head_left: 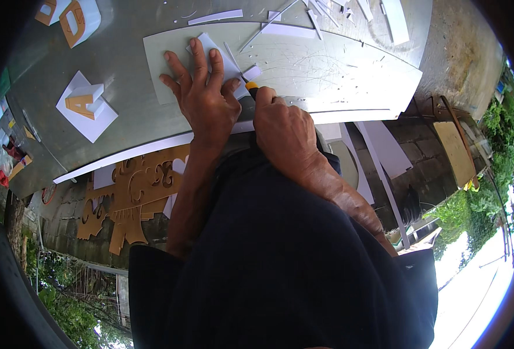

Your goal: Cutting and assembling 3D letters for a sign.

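My right hand [286, 125] is closed round a cutter knife [251, 85] with a yellow part showing in front of the fingers. Its tip points up and left, at a small white offcut [251, 73]. Fingers spread, my left hand [207, 107] lies flat on a white sheet piece [227, 61], its thumb close to the knife. Beneath both is a large pale board [338, 70], scored with many cut lines. Where the blade touches is too small to make out.
White strips [216, 17] and scraps lie along the far side of the metal table [135, 46]. A tan-faced, letter-shaped block [81, 106] rests on a white square at left, with others far left. Below the table edge are brown scrollwork cut-outs [146, 186] and white sheets [385, 148].
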### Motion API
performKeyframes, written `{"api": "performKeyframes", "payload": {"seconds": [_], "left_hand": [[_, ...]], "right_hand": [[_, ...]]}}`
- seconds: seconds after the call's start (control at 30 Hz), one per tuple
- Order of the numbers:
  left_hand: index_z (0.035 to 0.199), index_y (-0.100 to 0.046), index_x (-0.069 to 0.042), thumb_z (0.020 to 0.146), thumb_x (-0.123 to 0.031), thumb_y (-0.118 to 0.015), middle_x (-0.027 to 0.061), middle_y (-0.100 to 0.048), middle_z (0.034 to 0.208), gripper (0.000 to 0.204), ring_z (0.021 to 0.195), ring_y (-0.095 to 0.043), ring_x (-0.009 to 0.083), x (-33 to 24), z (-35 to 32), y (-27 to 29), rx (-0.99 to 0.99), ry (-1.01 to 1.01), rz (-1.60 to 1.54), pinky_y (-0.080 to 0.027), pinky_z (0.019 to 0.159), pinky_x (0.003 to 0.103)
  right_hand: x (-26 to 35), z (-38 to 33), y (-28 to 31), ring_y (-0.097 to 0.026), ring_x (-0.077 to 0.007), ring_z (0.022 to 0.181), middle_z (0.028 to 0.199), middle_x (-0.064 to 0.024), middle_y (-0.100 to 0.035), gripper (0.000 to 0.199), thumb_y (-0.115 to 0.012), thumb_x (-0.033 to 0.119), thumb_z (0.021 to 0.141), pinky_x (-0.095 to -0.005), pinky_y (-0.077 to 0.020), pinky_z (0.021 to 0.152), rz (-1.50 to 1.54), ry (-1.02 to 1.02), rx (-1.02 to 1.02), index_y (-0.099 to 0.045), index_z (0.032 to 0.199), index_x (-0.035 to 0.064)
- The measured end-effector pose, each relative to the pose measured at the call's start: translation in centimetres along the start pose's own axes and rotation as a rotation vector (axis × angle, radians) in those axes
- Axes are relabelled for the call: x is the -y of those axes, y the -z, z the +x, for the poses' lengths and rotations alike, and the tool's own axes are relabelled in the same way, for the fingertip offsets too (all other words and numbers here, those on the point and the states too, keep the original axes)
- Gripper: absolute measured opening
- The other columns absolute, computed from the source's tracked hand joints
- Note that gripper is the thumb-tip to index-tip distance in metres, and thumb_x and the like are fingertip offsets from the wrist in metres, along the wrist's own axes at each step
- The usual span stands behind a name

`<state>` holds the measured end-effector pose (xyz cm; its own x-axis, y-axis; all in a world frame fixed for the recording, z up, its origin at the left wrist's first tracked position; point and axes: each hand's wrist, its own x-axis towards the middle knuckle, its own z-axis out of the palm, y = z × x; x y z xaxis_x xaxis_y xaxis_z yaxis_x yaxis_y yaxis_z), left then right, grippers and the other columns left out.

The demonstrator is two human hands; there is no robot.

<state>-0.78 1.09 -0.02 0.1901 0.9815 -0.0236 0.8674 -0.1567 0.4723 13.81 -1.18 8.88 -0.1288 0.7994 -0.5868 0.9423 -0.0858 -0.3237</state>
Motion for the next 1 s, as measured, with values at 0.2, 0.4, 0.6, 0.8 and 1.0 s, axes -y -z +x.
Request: {"api": "performKeyframes", "payload": {"seconds": [0.2, 0.4, 0.6, 0.8, 1.0], "left_hand": [[0.132, -0.068, -0.004, 0.075, -0.019, -0.083, 0.0175, -0.044, 0.16, 0.061, 0.151, -0.021, 0.0568, -0.1, 0.0, 0.1, 0.012, 0.002, 0.005, -0.012, 0.114, 0.078], [0.133, -0.068, -0.005, 0.075, -0.017, -0.084, 0.0156, -0.043, 0.161, 0.061, 0.151, -0.018, 0.0569, -0.2, 0.2, -0.1, 0.008, -0.011, -0.034, -0.01, 0.114, 0.079], [0.134, -0.066, -0.006, 0.072, -0.015, -0.087, 0.0135, -0.041, 0.162, 0.065, 0.152, -0.016, 0.0565, 0.2, -0.5, 0.0, 0.004, 0.017, -0.017, -0.01, 0.112, 0.082], [0.132, -0.066, -0.004, 0.069, -0.014, -0.088, 0.013, -0.041, 0.162, 0.067, 0.151, -0.018, 0.0553, -0.2, 0.0, -0.1, -0.005, 0.009, -0.027, -0.011, 0.111, 0.083], [0.133, -0.066, -0.004, 0.065, -0.014, -0.091, 0.0129, -0.04, 0.162, 0.073, 0.152, -0.018, 0.0543, -0.2, -0.2, -0.1, -0.015, 0.017, -0.03, -0.011, 0.111, 0.083]], "right_hand": [[0.3, -0.1, 0.2, -0.073, -0.0355, 0.063, 0.076, -0.0226, -0.068, 0.022, -0.062, 0.005, 0.088, -0.0426, -0.0599, 0.056, 0.042, -0.052, 0.032, -0.051, 0.101, -0.0089], [-1.7, 0.4, 2.4, -0.068, -0.0492, 0.064, 0.068, -0.0305, -0.063, 0.018, -0.059, 0.009, 0.095, -0.0514, -0.0558, 0.057, 0.402, -0.145, 0.142, -0.049, 0.096, -0.0056], [-1.8, 0.9, 2.8, -0.067, -0.0505, 0.067, 0.069, -0.0279, -0.064, 0.018, -0.057, 0.012, 0.101, -0.0552, -0.0496, 0.058, 0.744, -0.147, -0.047, -0.048, 0.107, -0.0025], [-1.7, 3.1, 1.0, -0.068, -0.0504, 0.074, 0.077, -0.029, -0.067, 0.021, -0.057, 0.016, 0.102, -0.0562, -0.053, 0.063, 0.546, 0.015, -0.115, -0.046, 0.107, -0.0011], [-1.2, 4.1, 0.1, -0.069, -0.0507, 0.076, 0.084, -0.0302, -0.068, 0.023, -0.056, 0.02, 0.103, -0.0571, -0.0551, 0.066, 0.373, 0.069, -0.153, -0.046, 0.102, -0.0004]]}}
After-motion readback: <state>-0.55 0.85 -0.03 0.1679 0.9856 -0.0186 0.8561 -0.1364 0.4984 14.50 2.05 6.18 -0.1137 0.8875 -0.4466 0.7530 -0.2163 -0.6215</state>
